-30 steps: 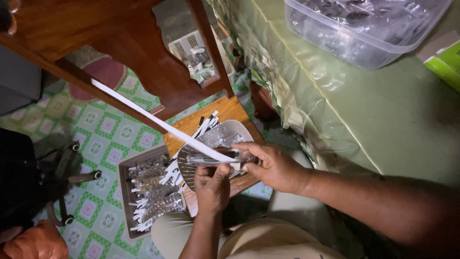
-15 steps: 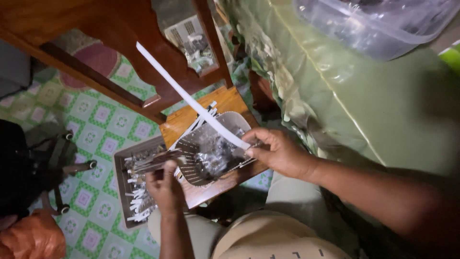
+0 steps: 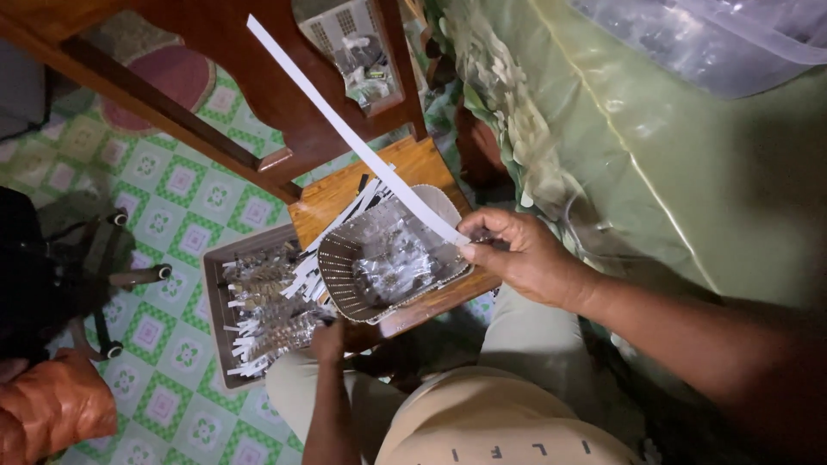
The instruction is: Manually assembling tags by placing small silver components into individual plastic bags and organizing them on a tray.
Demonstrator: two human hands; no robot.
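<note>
You are looking straight down at your lap and the floor. Your right hand [image 3: 517, 254] pinches one end of a long white paper strip [image 3: 345, 129] between thumb and fingers; the strip runs stiffly up and to the left, away from you, crossing over a dark wooden chair frame [image 3: 284, 95]. The pinched end sits just above the right edge of an oval mesh basket [image 3: 340, 275], which holds small clear packets.

The basket rests on a small wooden stool [image 3: 413, 168] in front of your knees. More white strips [image 3: 345, 220] lie fanned across the stool and poke out from under the basket's left side.

Your left hand [image 3: 327, 340] is lower, just below the basket's near rim, by the corner of a dark rectangular tray [image 3: 215, 258] on the floor. The tray is filled with shiny packets and short white strips. I cannot tell how far this hand is closed or whether it holds anything.

The floor is green and white patterned. A pale green cloth [image 3: 689, 198] covers a surface on your right.
</note>
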